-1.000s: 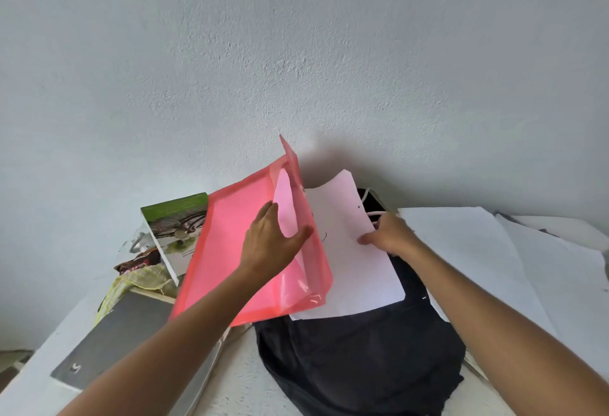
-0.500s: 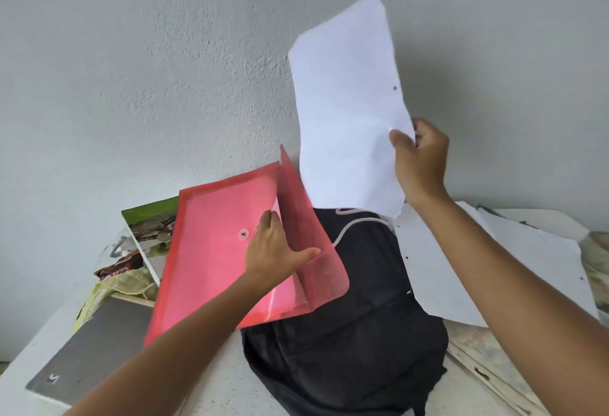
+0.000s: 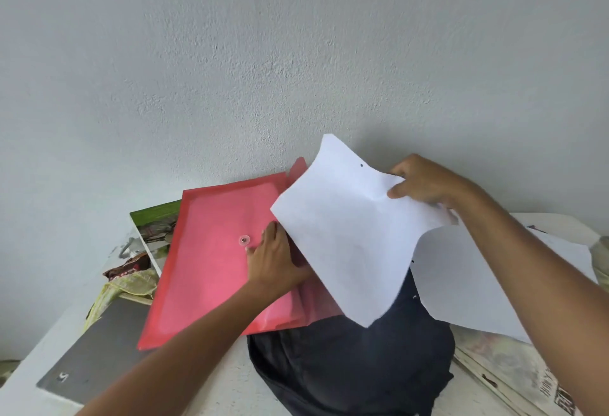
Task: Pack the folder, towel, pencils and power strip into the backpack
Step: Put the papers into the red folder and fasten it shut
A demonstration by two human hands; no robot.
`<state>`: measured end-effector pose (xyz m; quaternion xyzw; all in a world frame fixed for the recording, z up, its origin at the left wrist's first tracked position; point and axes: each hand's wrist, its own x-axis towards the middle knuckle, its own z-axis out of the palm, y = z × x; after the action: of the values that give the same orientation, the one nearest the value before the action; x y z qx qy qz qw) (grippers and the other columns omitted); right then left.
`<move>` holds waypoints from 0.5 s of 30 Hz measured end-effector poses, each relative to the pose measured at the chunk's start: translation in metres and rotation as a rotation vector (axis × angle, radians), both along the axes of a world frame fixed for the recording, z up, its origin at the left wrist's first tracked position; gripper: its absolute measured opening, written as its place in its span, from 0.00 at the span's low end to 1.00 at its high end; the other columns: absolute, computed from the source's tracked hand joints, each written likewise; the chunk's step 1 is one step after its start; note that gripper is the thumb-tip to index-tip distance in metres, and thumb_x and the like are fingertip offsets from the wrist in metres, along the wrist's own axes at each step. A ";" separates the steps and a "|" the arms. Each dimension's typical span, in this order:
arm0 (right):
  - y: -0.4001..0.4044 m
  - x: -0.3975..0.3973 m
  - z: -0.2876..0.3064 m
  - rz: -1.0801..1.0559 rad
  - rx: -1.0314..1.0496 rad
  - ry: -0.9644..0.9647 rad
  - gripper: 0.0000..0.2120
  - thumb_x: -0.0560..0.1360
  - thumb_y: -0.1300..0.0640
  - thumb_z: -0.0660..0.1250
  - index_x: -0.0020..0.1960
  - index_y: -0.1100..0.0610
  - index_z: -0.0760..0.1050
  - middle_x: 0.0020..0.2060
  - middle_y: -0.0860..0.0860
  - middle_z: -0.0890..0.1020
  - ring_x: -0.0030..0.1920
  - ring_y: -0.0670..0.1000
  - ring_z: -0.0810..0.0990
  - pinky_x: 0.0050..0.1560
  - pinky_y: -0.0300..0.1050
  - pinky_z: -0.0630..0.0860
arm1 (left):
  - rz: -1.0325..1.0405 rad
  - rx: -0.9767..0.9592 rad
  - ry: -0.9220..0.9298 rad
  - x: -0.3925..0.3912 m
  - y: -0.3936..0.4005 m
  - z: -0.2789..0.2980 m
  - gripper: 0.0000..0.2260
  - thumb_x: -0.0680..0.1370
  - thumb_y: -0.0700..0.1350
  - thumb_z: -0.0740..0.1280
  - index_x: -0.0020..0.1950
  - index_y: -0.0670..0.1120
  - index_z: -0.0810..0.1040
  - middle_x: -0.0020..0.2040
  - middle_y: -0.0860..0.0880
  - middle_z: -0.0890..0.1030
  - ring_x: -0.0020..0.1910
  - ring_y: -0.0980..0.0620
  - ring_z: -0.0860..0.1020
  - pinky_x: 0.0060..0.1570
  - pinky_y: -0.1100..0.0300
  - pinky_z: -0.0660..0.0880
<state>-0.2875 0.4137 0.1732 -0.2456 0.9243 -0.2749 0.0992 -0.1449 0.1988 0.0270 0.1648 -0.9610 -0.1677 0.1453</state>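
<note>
A red translucent folder (image 3: 211, 260) with a snap button lies tilted over the left side of the black backpack (image 3: 352, 366). My left hand (image 3: 275, 262) holds the folder at its open right edge, fingers on the front and thumb under the flap. My right hand (image 3: 425, 181) pinches a white sheet of paper (image 3: 349, 237) by its upper right edge; the sheet hangs over the folder's opening and the backpack. Towel, pencils and power strip are not visible.
A grey laptop (image 3: 99, 356) lies at the front left, with a green-covered book (image 3: 155, 228) and a yellow-green cloth (image 3: 125, 287) behind it. More white sheets (image 3: 487, 280) lie at the right on a printed board. A grey wall stands close behind the white table.
My right hand has brought the white sheet down from high in front of the wall to the folder's opening. The folder has tipped flatter toward me in my left hand.
</note>
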 end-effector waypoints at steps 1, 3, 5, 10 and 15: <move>0.003 0.000 0.006 0.001 0.034 -0.001 0.06 0.71 0.65 0.70 0.47 0.61 0.82 0.42 0.57 0.85 0.39 0.55 0.82 0.43 0.47 0.76 | 0.013 0.010 -0.004 0.002 -0.001 -0.001 0.47 0.58 0.73 0.59 0.71 0.48 0.61 0.64 0.51 0.67 0.58 0.49 0.74 0.52 0.46 0.74; 0.007 -0.001 0.016 0.008 0.073 -0.003 0.06 0.71 0.66 0.70 0.47 0.61 0.82 0.42 0.57 0.85 0.40 0.57 0.83 0.44 0.48 0.77 | 0.005 -0.007 0.016 0.002 -0.003 -0.004 0.48 0.59 0.72 0.66 0.71 0.47 0.60 0.63 0.51 0.67 0.57 0.48 0.74 0.52 0.46 0.74; 0.009 -0.002 0.022 0.017 0.114 -0.006 0.07 0.71 0.67 0.69 0.48 0.60 0.83 0.42 0.57 0.85 0.42 0.58 0.84 0.46 0.49 0.78 | 0.004 -0.024 0.020 0.001 -0.004 -0.005 0.49 0.59 0.70 0.70 0.71 0.46 0.60 0.64 0.50 0.66 0.59 0.47 0.73 0.52 0.47 0.74; 0.008 0.000 0.027 0.003 0.136 -0.008 0.09 0.71 0.67 0.69 0.51 0.62 0.82 0.45 0.59 0.84 0.47 0.60 0.83 0.47 0.48 0.77 | 0.047 -0.087 -0.053 0.001 0.001 -0.012 0.58 0.61 0.69 0.71 0.76 0.40 0.47 0.76 0.44 0.53 0.74 0.46 0.58 0.67 0.47 0.64; 0.005 0.000 0.027 -0.022 0.069 -0.010 0.08 0.71 0.68 0.69 0.49 0.62 0.82 0.45 0.58 0.84 0.43 0.58 0.82 0.45 0.47 0.76 | 0.054 -0.095 -0.098 0.002 0.003 -0.010 0.61 0.61 0.69 0.72 0.77 0.39 0.41 0.78 0.43 0.46 0.77 0.47 0.49 0.72 0.47 0.59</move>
<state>-0.2878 0.4183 0.1999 -0.2307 0.9352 -0.2454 0.1093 -0.1425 0.2021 0.0170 0.1916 -0.9691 -0.1096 0.1104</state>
